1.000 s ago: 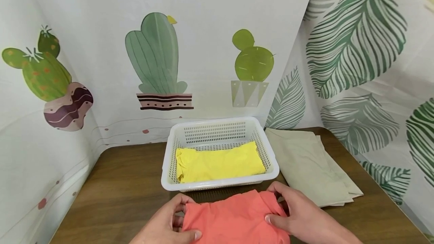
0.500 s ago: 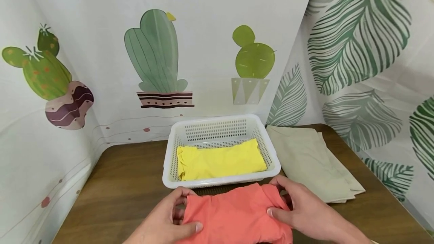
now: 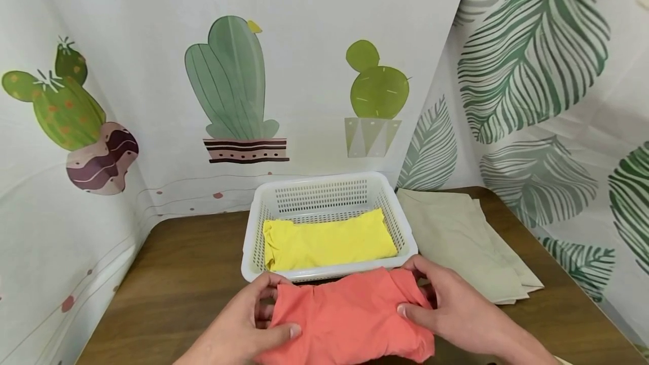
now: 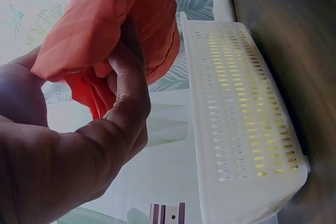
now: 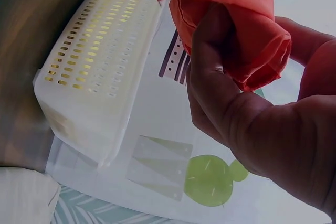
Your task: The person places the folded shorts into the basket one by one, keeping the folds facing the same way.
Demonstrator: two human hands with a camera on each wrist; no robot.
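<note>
A folded coral-red cloth (image 3: 350, 314) is held up between both hands, just in front of the white basket (image 3: 248, 258). My left hand (image 3: 243, 320) grips its left end, thumb on the near face and fingers tucked behind. At the other end my right hand (image 3: 451, 308) pinches it the same way. In the left wrist view the red cloth (image 4: 121, 19) hangs off the table, beside the basket wall (image 4: 210, 129). Loose layers of the cloth (image 5: 247, 45) show at its end in the right wrist view. Inside the basket lies a folded yellow cloth (image 3: 329, 244).
A folded beige cloth (image 3: 466, 241) lies on the brown wooden table (image 3: 172, 286), right of the basket. Behind the table hangs a white curtain (image 3: 314, 27) printed with cacti, with a leaf-patterned sheet (image 3: 532, 61) at the right.
Both hands have raised the red cloth slightly towards the basket, and its upper edge now overlaps the basket's front edge in the head view. The grip looks the same.
</note>
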